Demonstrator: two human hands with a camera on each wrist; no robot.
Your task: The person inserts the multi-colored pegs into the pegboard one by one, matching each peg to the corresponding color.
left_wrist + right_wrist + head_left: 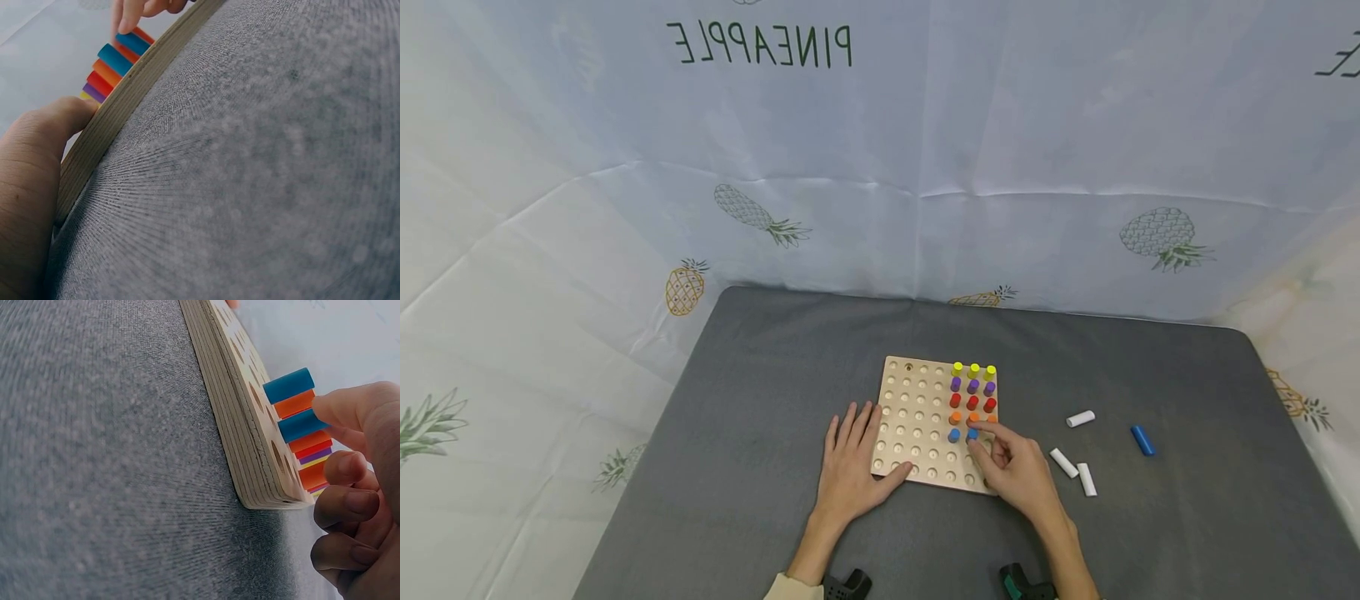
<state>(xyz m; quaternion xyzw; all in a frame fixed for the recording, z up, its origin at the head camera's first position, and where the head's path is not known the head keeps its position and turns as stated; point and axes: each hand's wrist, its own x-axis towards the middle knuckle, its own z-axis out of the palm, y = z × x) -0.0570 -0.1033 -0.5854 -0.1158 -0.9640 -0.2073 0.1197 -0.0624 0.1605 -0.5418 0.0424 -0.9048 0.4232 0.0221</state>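
Note:
A wooden pegboard point(917, 433) lies on the dark table, its right columns holding yellow, purple, red, orange and blue pegs in rows. My left hand point(850, 467) rests at the board's left edge with straight fingers, its thumb on the front edge. At the blue row, my right hand point(1018, 471) pinches the second blue peg point(303, 425) between thumb and index finger. That peg stands upright at the board's surface; the other fingers curl loosely beside it. To its left stands another blue peg point(953, 435). An orange peg point(992, 421) is partly hidden behind the right hand.
Right of the board lie three loose white pegs point(1081, 418) and a loose blue peg point(1142, 440) on the grey cloth point(1187, 517). A pineapple-print curtain point(880, 242) hangs behind the table. Bare holes fill the board's left columns and front rows.

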